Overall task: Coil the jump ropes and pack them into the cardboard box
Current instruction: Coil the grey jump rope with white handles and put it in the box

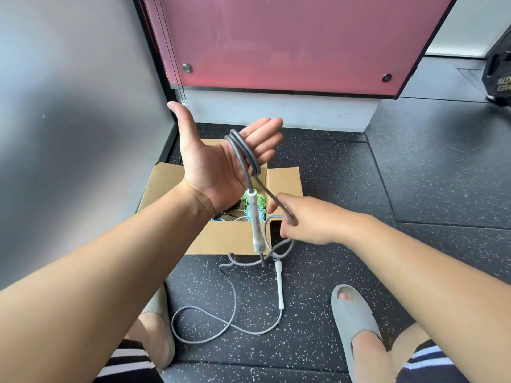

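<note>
Speckled floor (414, 175), grey rope (243, 153) looped on left hand (215, 167), bag (497, 76) lettering illegible

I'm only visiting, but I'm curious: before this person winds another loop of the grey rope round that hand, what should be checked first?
1. Loops seated: ok. The grey rope lies round the straight fingers of the left hand.
2. Grip on the cord: ok. The right hand pinches it below the loops.
3. Hanging handle clear: ok. It dangles below the left hand, in front of the cardboard box.
4. Slack free to feed: cannot tell. It crosses itself on the floor near the second handle.
5. Box open: ok. Room left inside: cannot tell, as coloured ropes already lie there.
</note>
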